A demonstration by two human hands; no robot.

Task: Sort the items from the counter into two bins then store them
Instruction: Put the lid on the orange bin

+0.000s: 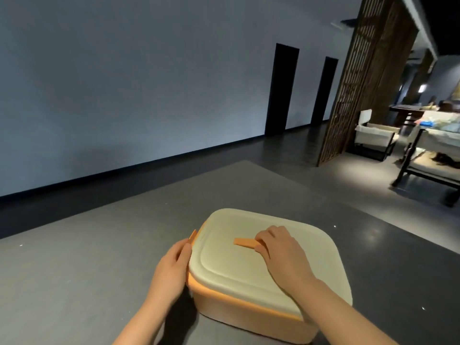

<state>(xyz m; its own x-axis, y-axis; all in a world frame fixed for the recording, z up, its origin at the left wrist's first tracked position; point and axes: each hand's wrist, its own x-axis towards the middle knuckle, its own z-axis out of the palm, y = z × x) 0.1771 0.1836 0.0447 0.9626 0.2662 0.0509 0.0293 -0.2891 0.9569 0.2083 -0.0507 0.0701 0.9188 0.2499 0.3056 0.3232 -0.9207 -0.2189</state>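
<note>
Bin (249, 295) sits lower centre of frame, lid (249, 257) on. Left hand (174, 267) presses flat against the orange side latch (193, 236); right hand (281, 252) curls round the top handle (245, 243). I'd snap the latch fully before lifting.

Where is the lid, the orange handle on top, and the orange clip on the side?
lid (249, 267): head view, on its bare cream top surface.
orange handle (245, 242): head view, on the middle of the flat strip.
orange clip (192, 236): head view, on the raised tab at the lid's left edge.
</note>
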